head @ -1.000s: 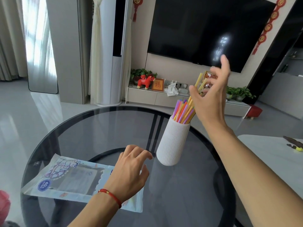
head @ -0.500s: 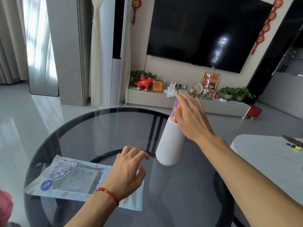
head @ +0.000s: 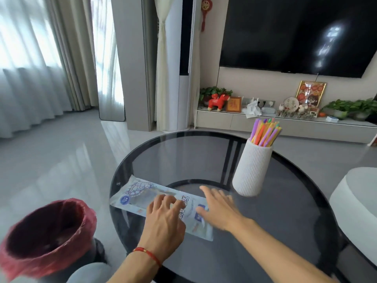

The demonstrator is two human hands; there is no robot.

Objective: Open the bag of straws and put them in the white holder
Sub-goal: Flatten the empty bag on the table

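The white ribbed holder [head: 252, 170] stands on the round glass table [head: 275, 231], right of centre. Several coloured straws [head: 265, 131] stick out of its top, leaning right. The flat, printed straw bag [head: 138, 194] lies on the table's left part. My left hand [head: 165, 217] rests on the bag's middle with fingers spread. My right hand [head: 219, 207] hovers over the bag's right end, fingers apart, holding nothing; it is blurred.
A bin lined with a red bag [head: 44, 237] stands on the floor at the lower left, beside the table. A white seat [head: 355, 199] sits at the right edge. A TV console with ornaments [head: 285, 119] runs along the far wall.
My right hand has left the straws in the holder and come down to the bag next to my left hand. The view has turned left, bringing the red bin into sight.
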